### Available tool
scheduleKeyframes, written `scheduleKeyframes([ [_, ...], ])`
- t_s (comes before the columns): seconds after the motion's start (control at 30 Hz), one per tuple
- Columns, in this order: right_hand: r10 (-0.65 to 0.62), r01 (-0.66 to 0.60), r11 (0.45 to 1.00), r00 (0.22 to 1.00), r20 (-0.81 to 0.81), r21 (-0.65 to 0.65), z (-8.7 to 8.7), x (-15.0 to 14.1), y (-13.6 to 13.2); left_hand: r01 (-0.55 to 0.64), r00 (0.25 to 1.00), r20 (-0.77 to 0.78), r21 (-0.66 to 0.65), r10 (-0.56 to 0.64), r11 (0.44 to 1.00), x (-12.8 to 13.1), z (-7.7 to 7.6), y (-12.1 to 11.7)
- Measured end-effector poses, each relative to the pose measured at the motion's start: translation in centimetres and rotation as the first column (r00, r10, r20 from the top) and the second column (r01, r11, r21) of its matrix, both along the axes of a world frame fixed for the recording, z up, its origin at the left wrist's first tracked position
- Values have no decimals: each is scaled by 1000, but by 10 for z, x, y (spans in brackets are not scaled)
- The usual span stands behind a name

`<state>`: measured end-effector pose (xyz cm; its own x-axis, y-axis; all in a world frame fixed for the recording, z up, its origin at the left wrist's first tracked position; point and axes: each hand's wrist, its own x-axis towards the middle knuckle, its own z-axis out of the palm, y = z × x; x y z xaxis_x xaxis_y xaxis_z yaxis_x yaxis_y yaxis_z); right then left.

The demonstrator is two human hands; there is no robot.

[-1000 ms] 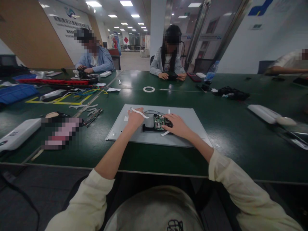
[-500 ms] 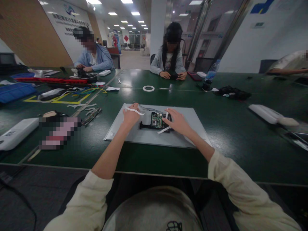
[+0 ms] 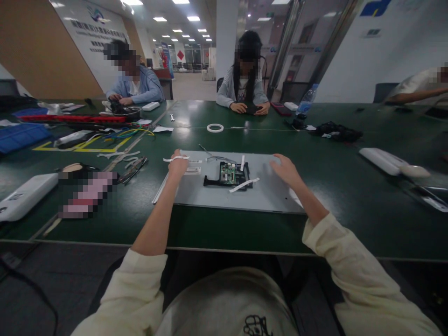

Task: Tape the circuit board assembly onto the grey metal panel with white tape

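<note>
A flat grey panel (image 3: 206,196) lies in front of me on the green table. On its middle sits a green circuit board (image 3: 227,173) in a black bracket (image 3: 211,182), with a thin grey cable behind. One white tape strip (image 3: 242,163) stands across the bracket's right part; another white strip (image 3: 244,185) lies slantwise over its front. At the panel's far left corner is my left hand (image 3: 178,167), its fingertips hidden; a white strip (image 3: 170,159) lies across its back. My right hand (image 3: 286,169) is by the far right edge, fingers and thumb apart.
A white tape roll (image 3: 215,128) lies beyond the panel. To the left are loose white strips (image 3: 131,161), glasses (image 3: 135,169), a white device (image 3: 30,191) and a blue tray (image 3: 23,137). Another white device (image 3: 381,163) lies right. People sit across the table.
My right hand has left the bracket and moved right to the panel's edge. My left hand has moved left, the white strip travelling with it. The board and its strips now show fully.
</note>
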<state>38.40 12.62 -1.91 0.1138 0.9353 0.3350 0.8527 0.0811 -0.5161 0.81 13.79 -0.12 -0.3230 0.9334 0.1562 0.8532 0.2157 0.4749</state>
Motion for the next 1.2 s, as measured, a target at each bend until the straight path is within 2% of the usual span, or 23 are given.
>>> scheduleKeyframes([
  [0.17,14,-12,1000,998,69,-20,-7,2,1,-4,999,-39,-7,4,1000,4,-2,-4],
  [0.33,26,-20,998,994,104,-58,-12,8,3,-4,980,-198,-17,1,1000,13,-4,-11],
  [0.43,13,-6,998,991,135,-56,-11,8,3,-10,970,-242,-15,6,1000,18,-5,-15],
  [0.5,23,-22,1000,987,158,-8,-8,4,1,-4,970,-244,29,11,1000,21,-5,-16],
  [0.57,93,-104,993,980,177,55,-4,-5,-2,86,968,-244,138,-51,987,26,-4,-16],
  [0.63,215,-233,969,958,191,79,0,-16,-6,299,939,-250,252,-236,920,34,-3,-16],
  [0.67,282,-302,951,939,196,74,2,-23,-9,428,896,-257,285,-362,857,40,-2,-16],
  [0.73,400,-414,910,894,203,33,4,-37,-15,651,759,-271,292,-592,701,52,-1,-19],
  [0.77,440,-450,893,874,207,2,4,-44,-19,729,684,-280,273,-673,627,57,0,-21],
  [0.83,484,-480,874,849,213,-71,4,-54,-24,807,590,-295,230,-751,544,68,-1,-27],
  [0.9,489,-468,872,845,217,-142,5,-61,-28,829,559,-314,192,-767,526,74,-4,-31],
  [1.0,500,-465,864,839,214,-195,9,-64,-30,821,565,-358,158,-744,548,78,-10,-35],
  [1.1,521,-486,852,824,224,-194,11,-63,-30,810,573,-396,140,-718,570,78,-11,-37],
  [1.2,538,-509,842,811,229,-176,10,-61,-31,818,554,-436,131,-709,559,79,-7,-39],
])
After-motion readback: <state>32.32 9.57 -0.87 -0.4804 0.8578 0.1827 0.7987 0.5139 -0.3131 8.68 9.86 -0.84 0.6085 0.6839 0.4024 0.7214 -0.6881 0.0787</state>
